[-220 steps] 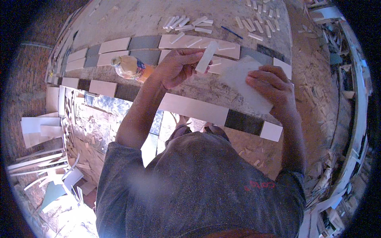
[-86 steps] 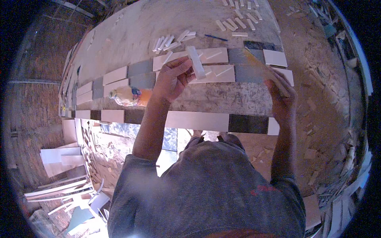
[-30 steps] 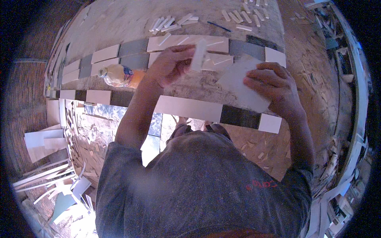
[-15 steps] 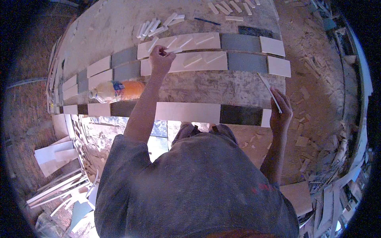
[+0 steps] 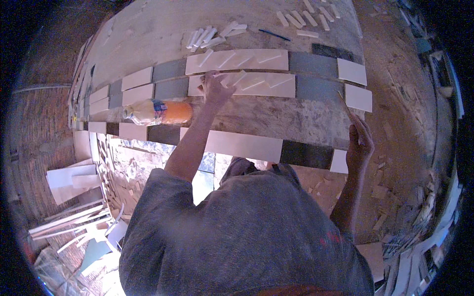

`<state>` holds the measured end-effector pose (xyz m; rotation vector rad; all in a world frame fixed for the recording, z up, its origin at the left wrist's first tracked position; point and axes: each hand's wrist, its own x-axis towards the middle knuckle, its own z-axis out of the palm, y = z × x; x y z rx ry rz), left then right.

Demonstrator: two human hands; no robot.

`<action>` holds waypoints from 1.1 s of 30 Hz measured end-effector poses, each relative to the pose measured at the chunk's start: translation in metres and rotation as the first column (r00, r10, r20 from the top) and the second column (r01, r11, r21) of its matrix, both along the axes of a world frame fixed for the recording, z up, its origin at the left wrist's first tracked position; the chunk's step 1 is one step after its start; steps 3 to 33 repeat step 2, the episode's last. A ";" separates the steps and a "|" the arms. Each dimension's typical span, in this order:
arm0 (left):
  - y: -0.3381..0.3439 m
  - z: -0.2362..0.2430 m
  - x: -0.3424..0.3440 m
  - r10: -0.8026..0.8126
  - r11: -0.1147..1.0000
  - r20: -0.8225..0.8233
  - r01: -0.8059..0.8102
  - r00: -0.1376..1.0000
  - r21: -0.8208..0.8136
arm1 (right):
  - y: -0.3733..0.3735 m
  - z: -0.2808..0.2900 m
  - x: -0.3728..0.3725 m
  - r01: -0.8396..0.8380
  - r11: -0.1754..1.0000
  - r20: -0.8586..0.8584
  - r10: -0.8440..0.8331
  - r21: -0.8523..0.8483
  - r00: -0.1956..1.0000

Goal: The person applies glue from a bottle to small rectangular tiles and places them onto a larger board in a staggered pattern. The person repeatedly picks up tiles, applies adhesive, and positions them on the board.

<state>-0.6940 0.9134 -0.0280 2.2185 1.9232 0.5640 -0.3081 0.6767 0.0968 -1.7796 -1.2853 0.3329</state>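
Over the nearer pale panel (image 5: 291, 79), my left hand (image 5: 216, 90) is closed with its fingers curled down at the panel's left part. A white edge shows beside the fingertips, but what they grip is not clear. Slanted small white strips (image 5: 240, 79) are on this panel, just right of the hand. More of them rest on the farther pale panel (image 5: 276, 61). At the bench's right edge, my right hand (image 5: 361, 140) is closed around a thin pale stick (image 5: 344, 102) that points away from me. A clear bottle with orange contents (image 5: 175, 112) lies on its side, left of my left forearm.
A pile of white strips (image 5: 202, 37) and a dark pen-like stick (image 5: 274, 34) lie farther back. More loose strips (image 5: 307, 33) are at the far right. Grey panels (image 5: 316, 65) alternate with pale ones along the bench. Wood scraps (image 5: 74, 222) litter the floor at lower left.
My left hand has moved from the farther panel to the nearer one, where another white strip now shows beside it. The right hand still holds the stick. The whole view has shifted slightly.
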 end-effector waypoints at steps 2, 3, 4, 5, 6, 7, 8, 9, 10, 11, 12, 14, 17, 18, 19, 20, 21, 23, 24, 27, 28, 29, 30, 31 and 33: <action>0.002 0.000 -0.005 -0.003 0.999 0.019 0.002 1.000 0.037 | 0.006 -0.004 0.004 -0.032 0.999 0.007 0.031 0.029 0.999; 0.002 0.000 -0.005 -0.003 0.999 0.019 0.002 1.000 0.037 | 0.006 -0.004 0.004 -0.032 0.999 0.007 0.031 0.029 0.999; 0.002 0.000 -0.005 -0.003 0.999 0.019 0.002 1.000 0.037 | 0.006 -0.004 0.004 -0.032 0.999 0.007 0.031 0.029 0.999; 0.002 0.000 -0.005 -0.003 0.999 0.019 0.002 1.000 0.037 | 0.006 -0.004 0.004 -0.032 0.999 0.007 0.031 0.029 0.999; 0.002 0.000 -0.005 -0.003 0.999 0.019 0.002 1.000 0.037 | 0.006 -0.004 0.004 -0.032 0.999 0.007 0.031 0.029 0.999; 0.002 0.000 -0.005 -0.003 0.999 0.019 0.002 1.000 0.037 | 0.006 -0.004 0.004 -0.032 0.999 0.007 0.031 0.029 0.999; 0.002 0.000 -0.005 -0.003 0.999 0.019 0.002 1.000 0.037 | 0.006 -0.004 0.004 -0.032 0.999 0.007 0.031 0.029 0.999; 0.002 0.000 -0.005 -0.003 0.999 0.019 0.002 1.000 0.037 | 0.006 -0.004 0.004 -0.032 0.999 0.007 0.031 0.029 0.999; 0.002 0.000 -0.005 -0.003 0.999 0.019 0.002 1.000 0.037 | 0.006 -0.004 0.004 -0.032 0.999 0.007 0.031 0.029 0.999; 0.002 0.000 -0.005 -0.003 0.999 0.019 0.002 1.000 0.037 | 0.006 -0.004 0.004 -0.032 0.999 0.007 0.031 0.029 0.999; 0.002 0.000 -0.005 -0.003 0.999 0.019 0.002 1.000 0.037 | 0.006 -0.004 0.004 -0.032 0.999 0.007 0.031 0.029 0.999; 0.002 0.000 -0.005 -0.003 0.999 0.019 0.002 1.000 0.037 | 0.006 -0.004 0.004 -0.032 0.999 0.007 0.031 0.029 0.999; 0.002 0.000 -0.005 -0.003 0.999 0.019 0.002 1.000 0.037 | 0.006 -0.004 0.004 -0.032 0.999 0.007 0.031 0.029 0.999; 0.002 0.000 -0.005 -0.003 0.999 0.019 0.002 1.000 0.037 | 0.006 -0.004 0.004 -0.032 0.999 0.007 0.031 0.029 0.999; 0.002 0.000 -0.005 -0.003 0.999 0.019 0.002 1.000 0.037 | 0.006 -0.004 0.004 -0.032 0.999 0.007 0.031 0.029 0.999; 0.002 0.000 -0.005 -0.003 0.999 0.019 0.002 1.000 0.037 | 0.006 -0.004 0.004 -0.032 0.999 0.007 0.031 0.029 0.999; 0.002 0.000 -0.005 -0.003 0.999 0.019 0.002 1.000 0.037 | 0.006 -0.004 0.004 -0.032 0.999 0.007 0.031 0.029 0.999; 0.002 0.000 -0.005 -0.003 0.999 0.019 0.002 1.000 0.037 | 0.006 -0.004 0.004 -0.032 0.999 0.007 0.031 0.029 0.999; 0.002 0.000 -0.005 -0.003 0.999 0.019 0.002 1.000 0.037 | 0.006 -0.004 0.004 -0.032 0.999 0.007 0.031 0.029 0.999; 0.002 0.000 -0.005 -0.003 0.999 0.019 0.002 1.000 0.037 | 0.006 -0.004 0.004 -0.032 0.999 0.007 0.031 0.029 0.999; 0.002 0.000 -0.005 -0.003 0.999 0.019 0.002 1.000 0.037 | 0.006 -0.004 0.004 -0.032 0.999 0.007 0.031 0.029 0.999; 0.002 0.000 -0.005 -0.003 0.999 0.019 0.002 1.000 0.037 | 0.006 -0.004 0.004 -0.032 0.999 0.007 0.031 0.029 0.999; 0.002 0.000 -0.005 -0.003 0.999 0.019 0.002 1.000 0.037 | 0.006 -0.004 0.004 -0.032 0.999 0.007 0.031 0.029 0.999; 0.002 0.000 -0.005 -0.003 0.999 0.019 0.002 1.000 0.037 | 0.006 -0.004 0.004 -0.032 0.999 0.007 0.031 0.029 0.999; 0.002 0.000 -0.005 -0.003 0.999 0.019 0.002 1.000 0.037 | 0.006 -0.004 0.004 -0.032 0.999 0.007 0.031 0.029 0.999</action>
